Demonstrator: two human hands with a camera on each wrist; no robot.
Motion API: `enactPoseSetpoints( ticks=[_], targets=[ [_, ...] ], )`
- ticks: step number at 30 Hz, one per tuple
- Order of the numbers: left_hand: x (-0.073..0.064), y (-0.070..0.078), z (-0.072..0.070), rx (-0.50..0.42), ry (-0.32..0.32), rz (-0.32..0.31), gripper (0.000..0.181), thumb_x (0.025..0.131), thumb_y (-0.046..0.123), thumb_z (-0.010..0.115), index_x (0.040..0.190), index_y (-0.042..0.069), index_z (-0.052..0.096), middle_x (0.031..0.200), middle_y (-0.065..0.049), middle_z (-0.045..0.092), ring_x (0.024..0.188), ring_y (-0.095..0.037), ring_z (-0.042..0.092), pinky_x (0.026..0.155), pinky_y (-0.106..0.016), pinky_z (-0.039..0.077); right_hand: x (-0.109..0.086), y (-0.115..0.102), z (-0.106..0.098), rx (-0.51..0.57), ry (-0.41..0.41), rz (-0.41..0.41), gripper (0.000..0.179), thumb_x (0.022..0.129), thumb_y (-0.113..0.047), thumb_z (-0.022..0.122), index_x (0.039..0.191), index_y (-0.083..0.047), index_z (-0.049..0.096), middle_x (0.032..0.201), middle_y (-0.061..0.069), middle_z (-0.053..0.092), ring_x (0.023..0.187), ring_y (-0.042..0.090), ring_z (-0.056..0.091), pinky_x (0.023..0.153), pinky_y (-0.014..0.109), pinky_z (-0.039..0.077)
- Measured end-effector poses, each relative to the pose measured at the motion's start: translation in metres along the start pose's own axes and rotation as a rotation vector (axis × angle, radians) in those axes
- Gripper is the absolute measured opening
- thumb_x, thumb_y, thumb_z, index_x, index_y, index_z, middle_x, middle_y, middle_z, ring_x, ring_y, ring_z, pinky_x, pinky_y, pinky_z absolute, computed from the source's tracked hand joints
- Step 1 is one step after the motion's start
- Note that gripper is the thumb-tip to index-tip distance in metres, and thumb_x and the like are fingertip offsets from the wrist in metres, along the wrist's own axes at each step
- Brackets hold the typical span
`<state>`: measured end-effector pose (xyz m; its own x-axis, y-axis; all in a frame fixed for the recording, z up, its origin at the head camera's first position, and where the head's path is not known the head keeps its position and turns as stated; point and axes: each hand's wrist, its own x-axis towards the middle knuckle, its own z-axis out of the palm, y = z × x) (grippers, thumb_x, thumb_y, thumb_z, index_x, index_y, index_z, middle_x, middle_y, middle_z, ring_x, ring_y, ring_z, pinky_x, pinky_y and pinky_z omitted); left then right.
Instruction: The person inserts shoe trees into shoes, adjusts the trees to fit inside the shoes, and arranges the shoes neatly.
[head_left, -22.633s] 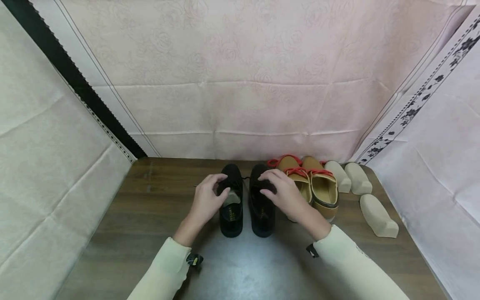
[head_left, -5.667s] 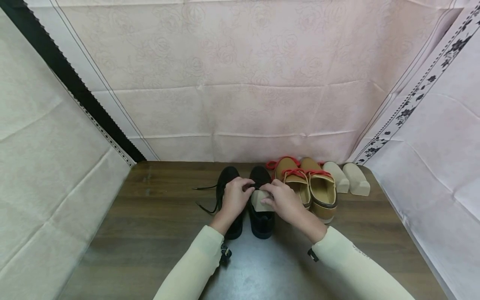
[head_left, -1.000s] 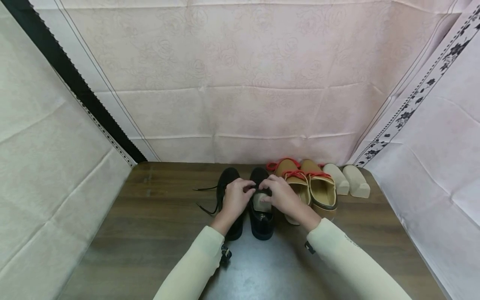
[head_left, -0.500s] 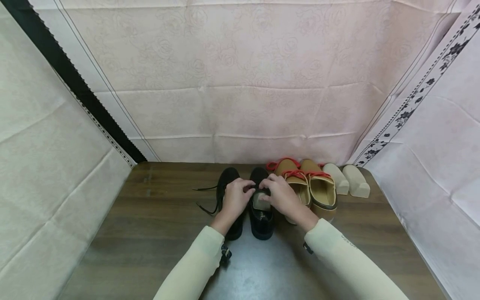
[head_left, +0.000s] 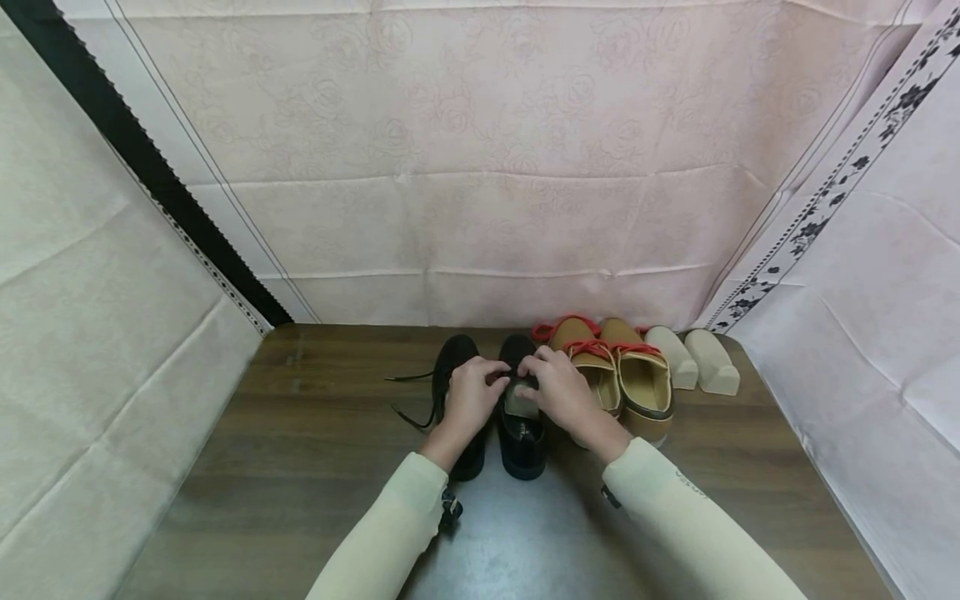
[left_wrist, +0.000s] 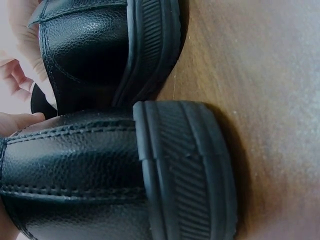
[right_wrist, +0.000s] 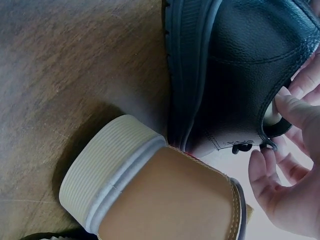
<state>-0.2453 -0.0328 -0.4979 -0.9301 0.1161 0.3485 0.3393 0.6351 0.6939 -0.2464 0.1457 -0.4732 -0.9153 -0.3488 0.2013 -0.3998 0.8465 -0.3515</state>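
Two black lace-up shoes stand side by side, toes toward the back wall. My left hand [head_left: 471,393] reaches over the left black shoe [head_left: 455,352] and pinches the tongue [right_wrist: 278,129] of the right black shoe [head_left: 522,450], near its laces. A cream shoe insert [head_left: 520,402] sits in that shoe's opening, its front part hidden inside. My right hand [head_left: 561,390] is at the same opening, thumb on the insert and bent fingers spread near the lace eyelets. In the left wrist view, the heel of the near black shoe [left_wrist: 185,170] fills the lower part.
Tan shoes [head_left: 637,383] with red laces stand directly right of the black pair. Two cream inserts [head_left: 712,363] lie beyond them by the right wall. Loose black laces [head_left: 411,377] trail left on the wooden surface [head_left: 315,467]. Cloth-covered walls [head_left: 480,225] enclose three sides.
Since the oldest frame, the loose cream insert on the right has gone, and one now sits in the right black shoe. Lately it has slipped slightly deeper; my right hand has shifted a little left.
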Motion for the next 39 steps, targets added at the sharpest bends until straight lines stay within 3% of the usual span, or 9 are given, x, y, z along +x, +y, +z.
enactPoseSetpoints(
  ticks=[9,19,31,39],
  targets=[
    [0.000,-0.001,0.001,0.013,0.006,0.011,0.014,0.091,0.013,0.080,0.105,0.016,0.082,0.097,-0.001,0.074,0.087,-0.015,0.070,0.074,-0.030,0.059,0.000,0.001,0.006,-0.072,0.046,-0.015,0.027,0.087,-0.032,0.085,0.107,-0.020,0.072,0.108,0.003,0.062,0.097,0.026,0.058,0.073,0.045,0.059],
    [-0.001,-0.002,0.001,0.007,0.011,0.012,0.014,0.091,0.013,0.080,0.105,0.015,0.082,0.098,-0.002,0.074,0.087,-0.015,0.070,0.073,-0.029,0.059,-0.004,0.001,0.011,-0.065,0.099,-0.041,0.027,0.087,-0.029,0.085,0.108,-0.018,0.071,0.108,0.004,0.059,0.095,0.026,0.058,0.070,0.044,0.058],
    [-0.001,0.002,-0.002,-0.038,-0.029,-0.022,0.023,0.090,0.009,0.080,0.112,0.008,0.077,0.097,-0.010,0.071,0.085,-0.018,0.069,0.072,-0.029,0.059,-0.012,-0.004,0.006,0.024,0.099,-0.019,0.028,0.092,-0.028,0.080,0.115,-0.013,0.071,0.126,0.014,0.054,0.108,0.032,0.058,0.084,0.048,0.058],
    [-0.005,0.012,-0.011,-0.050,-0.069,-0.049,0.040,0.090,0.009,0.080,0.127,0.001,0.066,0.108,-0.015,0.068,0.095,-0.026,0.070,0.081,-0.036,0.061,-0.024,-0.006,0.000,0.160,0.113,0.040,0.049,0.096,-0.028,0.075,0.136,-0.005,0.057,0.141,0.023,0.049,0.129,0.038,0.053,0.106,0.055,0.049]
  ],
)
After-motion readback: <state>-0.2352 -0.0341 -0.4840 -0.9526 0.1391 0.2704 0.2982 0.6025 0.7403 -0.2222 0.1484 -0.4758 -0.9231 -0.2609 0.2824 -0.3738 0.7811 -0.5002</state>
